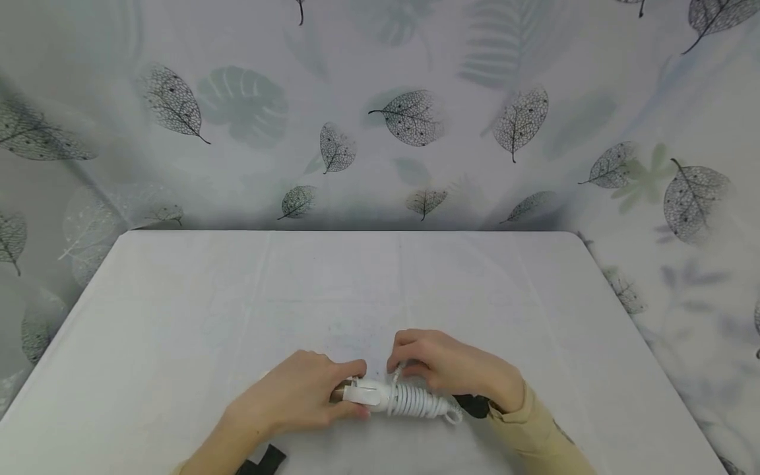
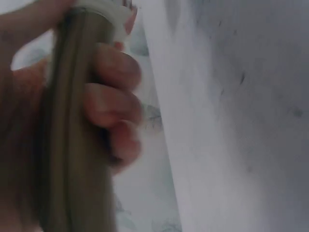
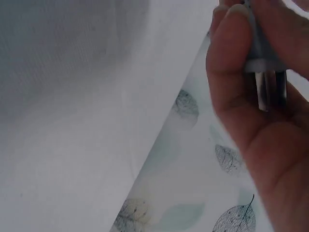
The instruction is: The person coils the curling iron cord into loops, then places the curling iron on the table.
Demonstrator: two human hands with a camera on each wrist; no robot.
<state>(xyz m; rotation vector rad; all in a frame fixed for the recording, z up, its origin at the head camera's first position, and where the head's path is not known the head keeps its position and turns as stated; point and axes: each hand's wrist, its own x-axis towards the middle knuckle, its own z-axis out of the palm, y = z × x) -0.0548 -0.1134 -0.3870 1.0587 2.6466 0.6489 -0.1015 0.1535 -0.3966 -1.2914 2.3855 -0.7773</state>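
Note:
Near the table's front edge, my left hand [image 1: 297, 390] grips a curling iron [image 1: 363, 394] by its brown barrel [image 2: 79, 130]. In the left wrist view the fingers [image 2: 116, 104] curl round that barrel. White cord [image 1: 415, 401] is wound in tight coils about the iron's white handle, and a small loop sticks out at the right end. Above the coils, my right hand [image 1: 451, 363] pinches the free end of the cord. The right wrist view shows a light-coloured plug [image 3: 263, 55] with two metal prongs between thumb and fingers.
A white cloth covers the table [image 1: 326, 284]. Leaf-patterned fabric [image 1: 380, 132] hangs behind it and at both sides. Black straps [image 1: 270, 460] sit at both wrists.

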